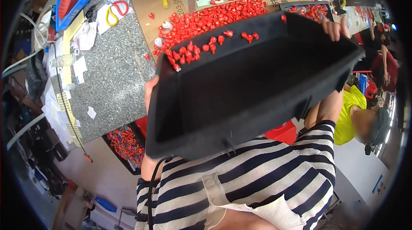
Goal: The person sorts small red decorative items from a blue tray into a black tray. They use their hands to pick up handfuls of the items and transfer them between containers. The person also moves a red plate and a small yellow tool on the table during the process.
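A large black plastic bin (240, 88) is held up between my hands, tilted toward the table. My left hand (150, 90) grips its left end; most of those fingers are behind the wall. At the far right corner, my right hand (335, 28) has its fingers hooked over the rim. Several small red plastic parts (189, 54) lie along the bin's far inner wall, while the rest of the inside is bare. Just beyond the bin, a wide heap of the same red parts (214, 19) covers a cardboard sheet on the table.
Scissors (116, 13) with yellow and red handles lie on the grey speckled tabletop (116, 75). Blue trays (72, 0) stand at the back left. A black crate of small coloured pieces (126, 146) sits below the table edge. A person in a yellow shirt (354, 101) is at right.
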Demonstrator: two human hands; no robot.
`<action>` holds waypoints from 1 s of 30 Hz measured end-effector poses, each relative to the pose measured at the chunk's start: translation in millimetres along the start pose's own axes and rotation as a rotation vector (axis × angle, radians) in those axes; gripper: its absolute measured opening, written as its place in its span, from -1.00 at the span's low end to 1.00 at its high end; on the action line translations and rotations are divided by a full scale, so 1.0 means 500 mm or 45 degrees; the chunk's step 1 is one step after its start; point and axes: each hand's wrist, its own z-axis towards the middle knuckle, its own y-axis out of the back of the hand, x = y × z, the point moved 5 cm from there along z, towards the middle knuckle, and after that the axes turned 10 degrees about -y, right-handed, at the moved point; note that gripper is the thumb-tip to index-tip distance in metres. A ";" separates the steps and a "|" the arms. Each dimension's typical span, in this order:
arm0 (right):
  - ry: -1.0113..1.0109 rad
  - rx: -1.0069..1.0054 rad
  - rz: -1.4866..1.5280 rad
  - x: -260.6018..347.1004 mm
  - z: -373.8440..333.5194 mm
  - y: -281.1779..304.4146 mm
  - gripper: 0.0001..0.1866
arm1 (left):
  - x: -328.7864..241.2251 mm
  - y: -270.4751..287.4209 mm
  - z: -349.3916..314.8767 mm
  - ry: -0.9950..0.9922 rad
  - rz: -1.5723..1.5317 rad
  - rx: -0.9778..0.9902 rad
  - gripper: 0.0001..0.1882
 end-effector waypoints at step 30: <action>-0.231 -0.025 -0.409 0.015 -0.094 -0.101 -0.36 | -0.015 -0.073 -0.153 0.128 0.168 -0.316 -0.59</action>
